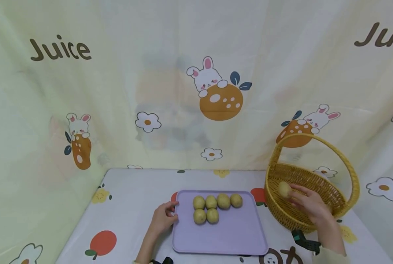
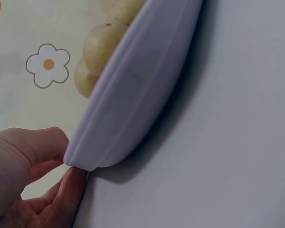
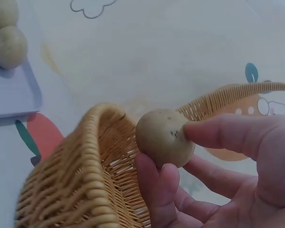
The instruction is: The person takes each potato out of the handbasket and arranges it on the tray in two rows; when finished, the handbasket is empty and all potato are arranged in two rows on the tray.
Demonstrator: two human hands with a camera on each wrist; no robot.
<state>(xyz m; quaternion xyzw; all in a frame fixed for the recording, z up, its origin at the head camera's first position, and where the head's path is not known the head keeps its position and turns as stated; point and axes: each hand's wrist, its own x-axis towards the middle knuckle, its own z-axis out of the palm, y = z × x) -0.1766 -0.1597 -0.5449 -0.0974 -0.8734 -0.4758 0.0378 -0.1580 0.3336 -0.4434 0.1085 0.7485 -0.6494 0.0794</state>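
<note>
My right hand [image 1: 310, 205] pinches a small round potato [image 3: 162, 137] between thumb and fingers, over the opening of a yellow wicker basket [image 1: 277, 211]. The potato has a dark speckled spot, facing the thumb tip in the right wrist view. At the left edge of a lilac tray [image 1: 219, 238], my left hand [image 1: 163, 218] holds the rim with thumb and fingertips; the left wrist view shows the fingers around the tray's rim [image 2: 109, 109]. Several potatoes [image 1: 223, 201] sit on the tray in a back row, with two more [image 1: 199, 216] in front at the left.
The basket's tall arched handle [image 1: 343, 161] rises over its right side. A white printed tablecloth [image 1: 133, 190] lies under everything. Behind the table hangs a pale curtain [image 1: 170, 73] printed with rabbits, fruit and flowers. Dark straps [image 1: 305, 242] are on the wrists.
</note>
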